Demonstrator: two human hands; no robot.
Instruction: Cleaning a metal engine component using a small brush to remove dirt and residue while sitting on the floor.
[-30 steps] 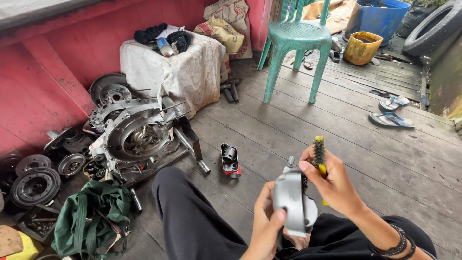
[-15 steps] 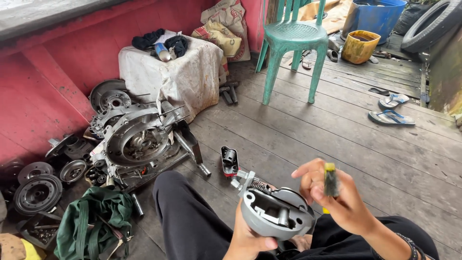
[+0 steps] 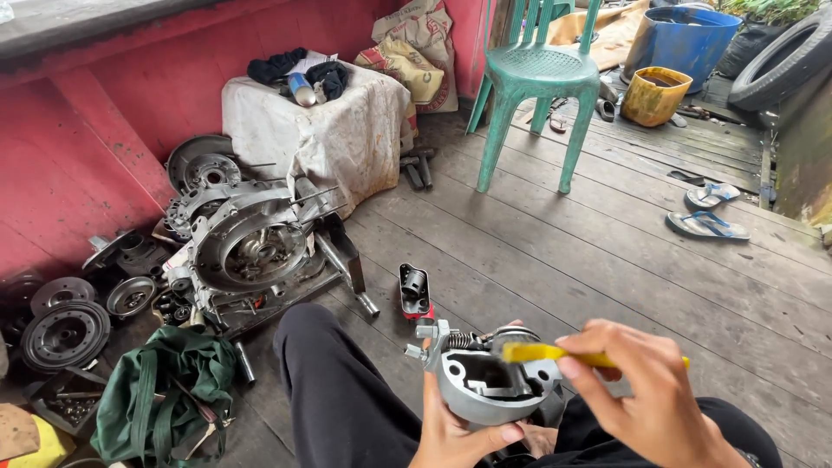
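Left hand (image 3: 459, 429) wraps the one grey metal housing (image 3: 487, 386) from below, over the lap. Right hand (image 3: 646, 394) pinches one yellow-handled tool (image 3: 555, 353), tip at the housing's top opening, probably a brush. Step: working the cavity; next needs housing held steady. One green chair (image 3: 533, 82), two sandals (image 3: 706, 212).

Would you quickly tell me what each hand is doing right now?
Left hand: closed around the grey metal housing, held from below.
Right hand: closed on the yellow-handled tool, its end over the housing.
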